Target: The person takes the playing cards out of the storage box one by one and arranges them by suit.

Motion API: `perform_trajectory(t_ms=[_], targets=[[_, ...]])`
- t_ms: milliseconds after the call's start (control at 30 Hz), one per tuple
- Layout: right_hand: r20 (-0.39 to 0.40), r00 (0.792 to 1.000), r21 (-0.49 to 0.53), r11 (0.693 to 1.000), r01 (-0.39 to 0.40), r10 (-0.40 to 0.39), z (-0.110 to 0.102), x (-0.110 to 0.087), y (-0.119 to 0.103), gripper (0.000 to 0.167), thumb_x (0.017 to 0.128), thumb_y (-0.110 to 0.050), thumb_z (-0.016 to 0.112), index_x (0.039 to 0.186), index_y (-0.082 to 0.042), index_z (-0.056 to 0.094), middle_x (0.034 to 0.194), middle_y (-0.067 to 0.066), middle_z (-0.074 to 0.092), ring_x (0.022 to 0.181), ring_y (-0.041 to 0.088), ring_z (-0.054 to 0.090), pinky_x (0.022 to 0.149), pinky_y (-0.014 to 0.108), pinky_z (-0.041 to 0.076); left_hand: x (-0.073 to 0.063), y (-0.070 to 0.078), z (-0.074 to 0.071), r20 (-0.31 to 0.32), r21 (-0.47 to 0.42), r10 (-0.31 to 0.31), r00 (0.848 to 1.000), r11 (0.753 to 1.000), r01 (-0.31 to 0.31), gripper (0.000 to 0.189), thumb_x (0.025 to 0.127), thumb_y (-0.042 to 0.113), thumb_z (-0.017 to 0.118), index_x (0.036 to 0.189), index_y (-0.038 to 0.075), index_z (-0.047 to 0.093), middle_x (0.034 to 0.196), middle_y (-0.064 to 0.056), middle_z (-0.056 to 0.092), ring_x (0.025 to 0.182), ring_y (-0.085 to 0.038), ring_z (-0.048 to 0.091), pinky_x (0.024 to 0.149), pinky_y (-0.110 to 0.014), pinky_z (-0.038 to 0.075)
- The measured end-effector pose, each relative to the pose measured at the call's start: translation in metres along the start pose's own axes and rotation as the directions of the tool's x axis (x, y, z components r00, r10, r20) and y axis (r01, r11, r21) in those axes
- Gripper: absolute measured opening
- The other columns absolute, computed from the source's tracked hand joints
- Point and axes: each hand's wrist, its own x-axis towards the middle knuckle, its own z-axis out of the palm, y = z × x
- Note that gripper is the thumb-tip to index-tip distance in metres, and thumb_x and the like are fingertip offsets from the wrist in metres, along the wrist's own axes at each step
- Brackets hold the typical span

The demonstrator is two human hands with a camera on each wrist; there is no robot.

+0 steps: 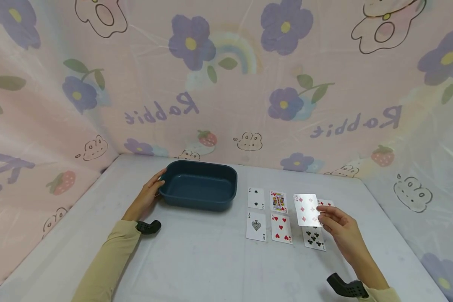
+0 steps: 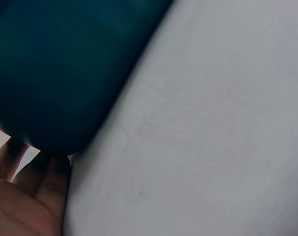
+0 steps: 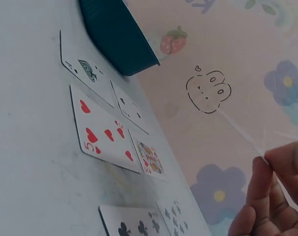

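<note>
My left hand (image 1: 149,195) grips the left end of a dark blue rectangular tub (image 1: 200,205), thumb at its rim. In the left wrist view, the fingers (image 2: 45,182) lie against the tub's corner. My right hand (image 1: 339,228) pinches a six of diamonds (image 1: 305,209) by its right edge, face up toward the head camera. In the right wrist view that card is nearly edge-on. It overlaps a seven of clubs (image 1: 314,239) and a card with red marks (image 1: 326,203), mostly hidden. Another clubs card (image 3: 176,219) lies behind the seven in the right wrist view.
Left of the held card, a two of spades (image 1: 256,198) and a king of hearts (image 1: 278,202) lie behind an ace of spades (image 1: 256,226) and a five of hearts (image 1: 281,228). A white cloth covers the table (image 1: 196,260). Printed curtains (image 1: 226,105) enclose the back and sides.
</note>
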Motion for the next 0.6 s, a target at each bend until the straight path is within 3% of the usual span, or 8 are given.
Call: perform_trajectory(t_ms=[333, 600], targets=[[-0.066, 0.995, 0.053, 0.996, -0.067, 0.07, -0.018, -0.004, 0.01, 0.02, 0.094, -0.007, 0.064, 0.114, -0.007, 0.066, 0.098, -0.007, 0.065, 0.083, 0.006, 0.057, 0.071, 0.019, 0.049, 0.001, 0.0, 0.002, -0.007, -0.02, -0.012, 1.0, 1.0, 0.012, 0.052, 0.107, 0.016, 0.036, 0.156, 0.016, 0.02, 0.161, -0.008, 0.004, 0.144, -0.031, 0.009, 0.111, -0.053, 0.019], [-0.126, 0.979, 0.039, 0.987, -0.156, 0.16, -0.042, -0.008, 0.021, 0.018, 0.095, -0.009, 0.062, 0.11, -0.017, 0.069, 0.095, -0.015, 0.063, 0.081, 0.005, 0.055, 0.069, 0.019, 0.048, 0.001, 0.0, 0.0, -0.006, 0.006, 0.001, 1.0, 1.0, 0.0, 0.052, 0.107, 0.015, 0.035, 0.157, 0.015, 0.019, 0.161, -0.008, 0.004, 0.144, -0.032, 0.007, 0.111, -0.054, 0.018]])
